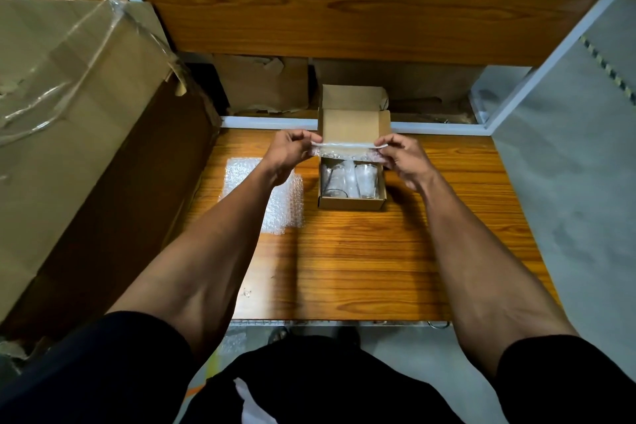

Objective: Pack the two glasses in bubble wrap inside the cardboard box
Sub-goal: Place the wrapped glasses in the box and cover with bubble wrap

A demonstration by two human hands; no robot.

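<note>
Now the job is to lay the bubble wrap strip (347,147) down over the two glasses (349,179) so it covers them before the lid closes; to my eye that calls for keeping the strip taut and level, lowering both ends together, and tucking the edges down along the box walls rather than dropping it in a heap; the glasses lie side by side in the cardboard box (351,203), which sits open on the wooden worktop (378,251) with its lid flap standing up behind; pressing hard on bare glass would be unwise, so a light touch suits.

Both arms reach forward from the body, forearms bare, wrists raised above the far edge of the box; the left hand (289,153) pinches the left end of the strip between thumb and curled fingers, its grip closed on the wrap; the right hand (402,157) pinches the right end likewise, fingers bent, knuckles up; the strip stretches between them, just above the open box; a second bubble wrap sheet (265,193) lies flat on the worktop, partly under the left forearm.
</note>
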